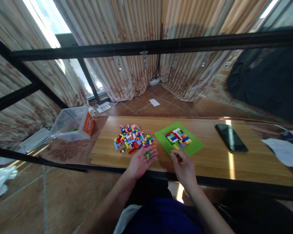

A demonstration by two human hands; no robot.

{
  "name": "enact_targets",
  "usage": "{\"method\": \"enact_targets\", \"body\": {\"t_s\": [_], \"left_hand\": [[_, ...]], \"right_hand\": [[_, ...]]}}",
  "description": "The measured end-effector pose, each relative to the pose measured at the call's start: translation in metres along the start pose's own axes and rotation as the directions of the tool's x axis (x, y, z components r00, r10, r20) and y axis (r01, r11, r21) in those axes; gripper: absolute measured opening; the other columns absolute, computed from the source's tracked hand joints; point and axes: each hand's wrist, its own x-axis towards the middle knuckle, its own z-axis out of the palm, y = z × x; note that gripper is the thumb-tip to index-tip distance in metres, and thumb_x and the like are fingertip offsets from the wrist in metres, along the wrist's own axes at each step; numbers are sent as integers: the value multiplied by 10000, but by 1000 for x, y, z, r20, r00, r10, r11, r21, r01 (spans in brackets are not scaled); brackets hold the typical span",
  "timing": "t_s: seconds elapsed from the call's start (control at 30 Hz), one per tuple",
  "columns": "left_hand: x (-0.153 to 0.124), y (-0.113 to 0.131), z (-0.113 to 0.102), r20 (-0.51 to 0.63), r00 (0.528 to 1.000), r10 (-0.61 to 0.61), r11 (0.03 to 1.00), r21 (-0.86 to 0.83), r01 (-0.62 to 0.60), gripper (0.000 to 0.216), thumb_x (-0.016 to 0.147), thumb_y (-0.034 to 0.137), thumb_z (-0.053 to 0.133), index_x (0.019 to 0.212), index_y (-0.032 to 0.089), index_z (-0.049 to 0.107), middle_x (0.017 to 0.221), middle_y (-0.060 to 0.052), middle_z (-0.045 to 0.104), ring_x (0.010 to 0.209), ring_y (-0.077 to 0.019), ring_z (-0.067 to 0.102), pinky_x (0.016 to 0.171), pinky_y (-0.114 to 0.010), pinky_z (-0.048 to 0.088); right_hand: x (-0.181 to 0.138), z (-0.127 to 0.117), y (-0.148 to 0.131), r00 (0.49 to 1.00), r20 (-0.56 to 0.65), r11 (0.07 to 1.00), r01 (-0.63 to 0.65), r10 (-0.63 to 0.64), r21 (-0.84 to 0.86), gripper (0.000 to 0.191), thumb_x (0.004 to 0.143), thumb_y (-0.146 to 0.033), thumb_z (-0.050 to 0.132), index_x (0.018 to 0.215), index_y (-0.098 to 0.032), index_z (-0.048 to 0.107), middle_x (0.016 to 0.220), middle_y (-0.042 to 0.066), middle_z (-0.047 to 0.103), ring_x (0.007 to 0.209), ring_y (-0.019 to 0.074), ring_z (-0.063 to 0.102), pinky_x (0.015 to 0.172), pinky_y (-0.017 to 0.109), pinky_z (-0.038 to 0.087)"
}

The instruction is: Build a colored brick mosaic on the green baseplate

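head view: a wooden board [207, 162], seen from above.
left hand [139, 163]: palm up, fingers loosely curled, cradling a few greenish bricks [147, 154].
right hand [186, 166]: fingers drawn narrow by the baseplate's near edge; whether they pinch anything, i cannot tell.
green baseplate [195, 147]: right of the loose brick pile [134, 136], assembled bricks [177, 137] on its middle.

The top [163, 217] is deep blue; the legwear [150, 191] black; 2 forearms [116, 189] are bare.
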Motion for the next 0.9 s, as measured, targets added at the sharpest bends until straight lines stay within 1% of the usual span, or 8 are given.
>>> {"method": "enact_targets", "body": {"t_s": [0.13,0.27,0.4,0.47,0.57,0.7,0.8,0.9], "left_hand": [[-1,-3,1,49,998,-28,999,-23,29,469,988,461,382,1190,114,624,1170,-141,683,1028,-194,671,911,-304,512],[-7,-8,2,65,998,-14,999,-37,16,455,985,492,383,1161,147,621,1112,-106,690,985,-186,669,868,-293,511],[-11,-12,-3,40,999,23,999,-39,-21,437,991,481,385,1149,148,618,1063,-91,690,901,-145,661,831,-249,500],[-12,-13,-7,13,1000,22,999,-29,-21,441,994,478,379,1154,147,623,1038,-89,692,857,-135,656,797,-243,502],[-12,-12,-10,-53,998,40,999,4,-39,327,968,387,486,1097,139,655,955,-78,700,808,-127,653,780,-243,502],[-13,-13,-7,-95,986,138,979,165,-121,203,779,231,738,946,125,692,878,-62,709,787,-133,655,777,-249,497],[-12,-14,-4,-101,970,220,921,348,-173,263,679,278,815,859,123,702,761,-28,687,678,-107,605,664,-223,456],[-11,-15,-2,-83,954,287,842,497,-210,287,652,338,816,801,121,701,606,22,599,552,-69,496,551,-203,365]], "right_hand": [[-15,28,-27,958,233,986,154,-164,61,206,928,-333,509,1000,-251,684,978,56,685,894,195,644,794,332,521],[-16,49,-30,931,302,974,225,-204,-34,213,890,-324,584,1066,-256,682,1032,65,683,941,225,644,832,379,525],[-16,60,-25,904,364,964,261,-223,-57,176,902,-308,558,981,-252,705,970,66,692,945,249,641,846,420,516],[-16,62,-25,914,356,977,212,-197,-4,187,909,-303,536,958,-251,709,957,64,699,941,244,648,848,415,516],[-15,61,-24,941,331,988,20,-70,151,204,900,-322,542,995,-243,704,994,61,715,927,226,666,832,387,525],[-11,57,-23,925,361,900,-250,114,357,214,855,-377,609,961,-218,704,930,48,729,865,211,679,807,356,531],[-8,54,-21,905,371,840,-360,209,405,241,800,-405,676,927,-203,707,890,49,730,816,206,674,771,341,526],[-8,51,-21,895,369,818,-400,251,414,262,759,-414,716,910,-199,718,888,55,736,816,211,671,767,343,519]]}}
